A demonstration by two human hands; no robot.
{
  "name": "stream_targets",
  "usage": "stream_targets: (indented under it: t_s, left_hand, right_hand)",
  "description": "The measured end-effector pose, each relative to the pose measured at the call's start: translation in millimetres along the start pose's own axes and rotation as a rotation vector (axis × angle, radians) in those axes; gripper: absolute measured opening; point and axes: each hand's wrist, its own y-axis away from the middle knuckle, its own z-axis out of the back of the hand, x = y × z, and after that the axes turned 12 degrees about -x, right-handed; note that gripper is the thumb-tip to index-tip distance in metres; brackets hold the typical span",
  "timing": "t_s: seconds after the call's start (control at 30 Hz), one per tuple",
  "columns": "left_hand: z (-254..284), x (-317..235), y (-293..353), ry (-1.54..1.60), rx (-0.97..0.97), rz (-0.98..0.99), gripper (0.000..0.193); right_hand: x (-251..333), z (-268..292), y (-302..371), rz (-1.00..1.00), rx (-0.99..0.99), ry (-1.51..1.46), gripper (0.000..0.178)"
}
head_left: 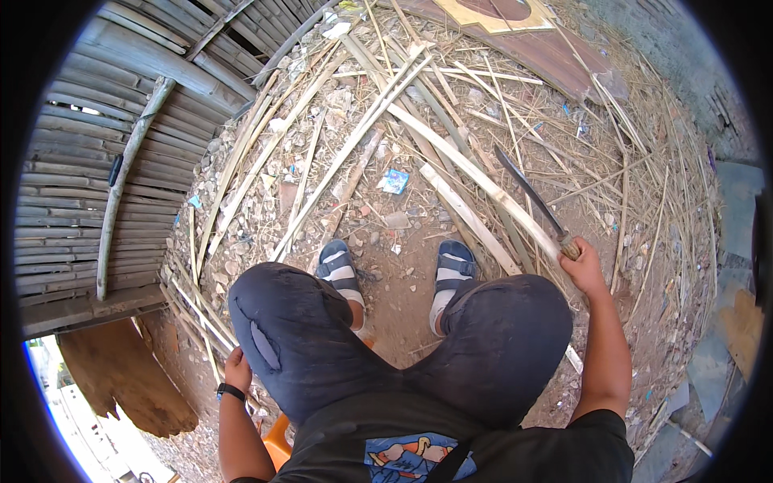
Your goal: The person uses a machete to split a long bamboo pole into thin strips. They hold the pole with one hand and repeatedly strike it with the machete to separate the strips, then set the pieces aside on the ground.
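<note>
My right hand [581, 266], beyond my right knee, is closed around the wooden handle [570, 248] of a machete. Its long dark blade [530, 191] points away and to the left, over the littered ground. Beside my left knee, my left hand [238, 370] is lowered with its fingers closed at the end of a thin pale bamboo strip [197, 310]; part of the grip is hidden. A long split bamboo pole [475, 179] slants from the far middle toward my right knee, passing close by the machete. Another pale length of bamboo [471, 217] lies just left of it.
Several bamboo strips [354, 149] cross on the stony ground ahead. A small blue packet [394, 181] lies among them. At left stands a bamboo-slat wall [88, 201]; a brown wooden panel [531, 52] lies far right. Under me shows an orange seat [278, 443].
</note>
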Motion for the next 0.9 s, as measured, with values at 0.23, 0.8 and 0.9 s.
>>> stream_targets:
  t_s: [0.23,0.8,0.9]
  left_hand:
    - [2.7,-80.1,-25.3,0.143,-0.033,-0.048,0.035]
    - [-94.4,-296.1,-8.0,0.219,0.322,-0.73,0.032]
    - [-90.3,-294.4,-8.8,0.189,0.359,-0.692,0.036]
  right_hand:
    - [28.5,86.1,49.8,-0.099,-0.045,0.052,0.018]
    - [176.1,144.2,54.2,0.14,-0.093,0.144,0.016]
    - [162.2,156.2,68.6,0.069,-0.106,0.108,0.015]
